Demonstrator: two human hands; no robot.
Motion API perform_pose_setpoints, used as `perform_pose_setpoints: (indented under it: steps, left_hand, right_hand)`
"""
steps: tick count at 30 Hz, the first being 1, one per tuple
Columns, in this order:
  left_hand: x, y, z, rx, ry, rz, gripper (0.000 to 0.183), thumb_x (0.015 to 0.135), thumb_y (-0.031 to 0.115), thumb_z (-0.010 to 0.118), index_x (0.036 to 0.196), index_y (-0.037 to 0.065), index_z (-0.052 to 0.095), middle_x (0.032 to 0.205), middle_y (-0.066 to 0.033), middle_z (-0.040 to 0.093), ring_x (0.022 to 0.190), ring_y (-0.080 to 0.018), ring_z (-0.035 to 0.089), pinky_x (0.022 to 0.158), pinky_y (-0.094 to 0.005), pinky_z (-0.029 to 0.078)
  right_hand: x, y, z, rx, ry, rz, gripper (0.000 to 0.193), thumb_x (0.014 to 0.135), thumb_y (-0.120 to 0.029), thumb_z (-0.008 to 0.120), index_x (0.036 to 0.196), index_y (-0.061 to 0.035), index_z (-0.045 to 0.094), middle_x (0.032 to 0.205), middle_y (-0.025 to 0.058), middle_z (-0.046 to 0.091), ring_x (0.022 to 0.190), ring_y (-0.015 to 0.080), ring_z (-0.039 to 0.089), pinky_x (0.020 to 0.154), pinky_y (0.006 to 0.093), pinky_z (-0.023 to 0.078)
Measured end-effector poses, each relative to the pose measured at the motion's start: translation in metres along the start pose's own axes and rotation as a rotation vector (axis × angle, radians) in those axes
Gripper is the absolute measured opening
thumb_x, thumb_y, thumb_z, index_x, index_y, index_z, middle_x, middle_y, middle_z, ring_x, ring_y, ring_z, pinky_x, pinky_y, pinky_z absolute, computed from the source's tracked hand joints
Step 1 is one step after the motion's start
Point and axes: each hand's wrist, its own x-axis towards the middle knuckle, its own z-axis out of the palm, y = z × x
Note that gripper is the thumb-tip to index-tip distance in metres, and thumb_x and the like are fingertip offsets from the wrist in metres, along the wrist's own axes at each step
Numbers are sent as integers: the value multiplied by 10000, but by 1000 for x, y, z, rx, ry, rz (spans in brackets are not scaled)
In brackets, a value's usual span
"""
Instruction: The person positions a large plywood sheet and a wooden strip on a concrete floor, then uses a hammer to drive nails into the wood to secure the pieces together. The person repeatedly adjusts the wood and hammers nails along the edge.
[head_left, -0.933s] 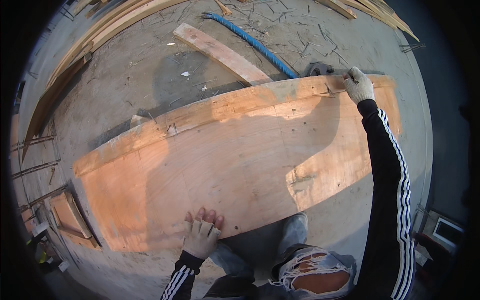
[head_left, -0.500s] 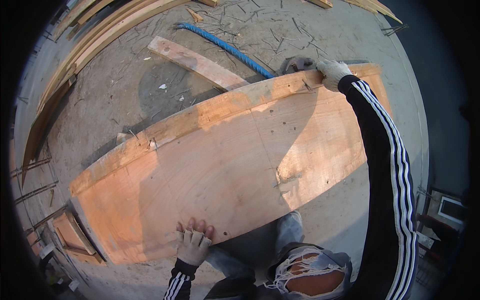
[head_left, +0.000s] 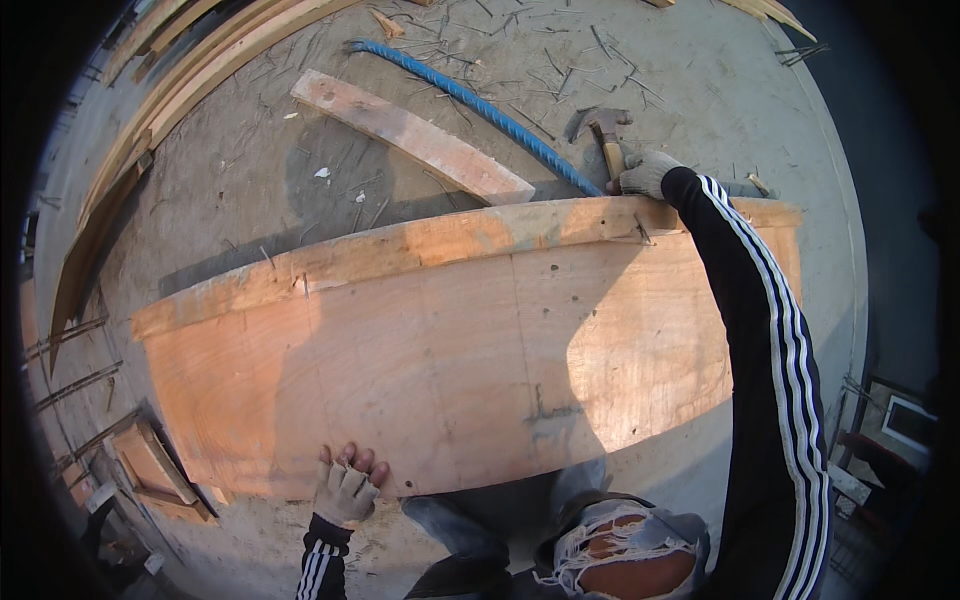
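Note:
A wide wooden panel (head_left: 450,370) with a timber strip (head_left: 430,240) along its far edge spans the view in front of my legs. My left hand (head_left: 345,492), in a fingerless glove, holds the panel's near edge, bare fingertips on its face and the thumb hidden. Beyond the far edge, my gloved right hand (head_left: 648,174) is closed around the handle of a claw hammer (head_left: 608,135). The hammer's head points away from me. The end of the handle is hidden by my hand. Bent nails (head_left: 642,232) stick out of the strip.
A blue ribbed bar (head_left: 470,100) and a short board (head_left: 410,135) lie on the concrete beyond the panel, among scattered nails (head_left: 565,75). Long planks (head_left: 215,75) lie at the far left. Near the lower left is a small wooden frame (head_left: 160,470).
My right hand has gone from the panel's far edge to the hammer handle. The panel's far edge has shifted nearer on the right. My left hand has moved slightly left with the near edge.

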Motion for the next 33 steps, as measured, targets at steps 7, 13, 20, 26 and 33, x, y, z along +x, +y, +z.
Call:
perform_pose_setpoints:
  steps: [7,13,20,26,33]
  left_hand:
    - [0,2,6,18,38,-4,408,899,159,721,1301,208,671,1470,-83,572,1482,-355,439,1222,-663,285]
    - [-11,6,-2,62,-80,-19,456,915,227,692,1369,232,648,1500,-69,539,1470,-334,451,1230,-643,292]
    - [-19,40,-12,-13,16,34,431,896,235,725,1325,267,693,1506,-40,526,1479,-316,446,1208,-669,321]
    - [-46,51,13,-75,-69,-72,477,844,208,751,1312,289,706,1502,-32,517,1472,-301,451,1205,-701,280]
    - [-51,53,31,-84,-52,-115,457,864,247,745,1313,324,710,1385,0,566,1357,-253,533,1217,-682,253]
  right_hand:
    - [26,3,15,9,183,87,485,830,-437,739,1141,-66,768,1074,203,774,1004,366,740,890,442,558]
    - [30,19,31,178,315,50,437,820,-401,726,1107,-77,782,1005,191,781,964,353,752,878,435,565]
    - [39,15,22,142,374,48,395,816,-386,723,1043,-70,791,941,190,775,918,364,747,843,445,564]
    - [-4,-11,23,98,562,-84,390,818,-359,752,1072,-65,718,941,178,743,900,384,717,811,450,545]
    - [11,-19,-75,517,942,-136,411,897,-395,792,1115,-58,703,878,92,738,794,200,710,747,338,547]
